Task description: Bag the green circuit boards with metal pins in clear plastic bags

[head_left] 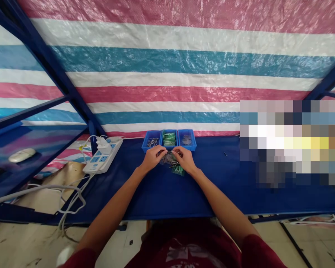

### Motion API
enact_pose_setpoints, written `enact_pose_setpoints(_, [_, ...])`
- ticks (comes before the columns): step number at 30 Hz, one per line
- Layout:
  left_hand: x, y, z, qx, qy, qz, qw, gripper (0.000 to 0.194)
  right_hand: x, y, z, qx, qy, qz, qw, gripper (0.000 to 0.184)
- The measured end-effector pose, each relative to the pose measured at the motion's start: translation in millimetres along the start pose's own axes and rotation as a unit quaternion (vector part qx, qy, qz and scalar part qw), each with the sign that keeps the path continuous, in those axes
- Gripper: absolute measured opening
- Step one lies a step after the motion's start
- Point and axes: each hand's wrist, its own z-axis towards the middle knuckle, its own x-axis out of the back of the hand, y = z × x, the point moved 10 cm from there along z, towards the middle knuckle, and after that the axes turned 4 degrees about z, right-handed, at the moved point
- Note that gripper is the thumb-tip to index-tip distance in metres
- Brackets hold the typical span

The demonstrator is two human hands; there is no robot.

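Observation:
My left hand (153, 157) and my right hand (185, 158) meet above the table, each with thumb and fingers pinched. Between their fingertips stretches a small, thin, light-coloured piece (169, 151), too small to name. Just below lie loose metal pins (171, 161), clear plastic (165, 159) and a green packet (178, 170), partly covered by my right hand. Right behind the hands stand three joined blue bins: the left bin (145, 143) holds short metal pins, the middle bin (169, 147) green packets, the right bin (194, 143) clear plastic pieces.
A white power strip (107, 158) with a plug and trailing cables (72, 204) lies on the left of the blue table (162, 201). A small dark pin (225, 154) lies at right. A blurred-out area covers the far right. Striped sheeting (167, 78) hangs behind.

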Motion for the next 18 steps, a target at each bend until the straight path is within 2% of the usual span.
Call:
enact_pose_setpoints(4, [1.9,-3.6,0.2,0.036,0.016,-0.063,0.997,0.029,0.6,2.1,-0.4,-0.007,0.003,0.001,1.000,0.025])
enact_pose_setpoints(8, [0.7,-18.3,-1.5,0.112,0.041,-0.167,0.979,0.030,0.2,1.5,-0.4,-0.007,0.007,0.011,1.000,0.027])
enact_pose_setpoints(14, [-16.1,-37.7,-6.5,0.197,0.049,-0.304,0.931,0.041,-1.6,9.0,-1.8,-0.046,0.018,0.084,0.995,0.031])
enact_pose_setpoints(18, [-24.8,-41.3,-8.6,0.214,0.049,-0.322,0.921,0.042,-5.7,12.0,-1.9,-0.044,0.011,0.080,0.996,0.033])
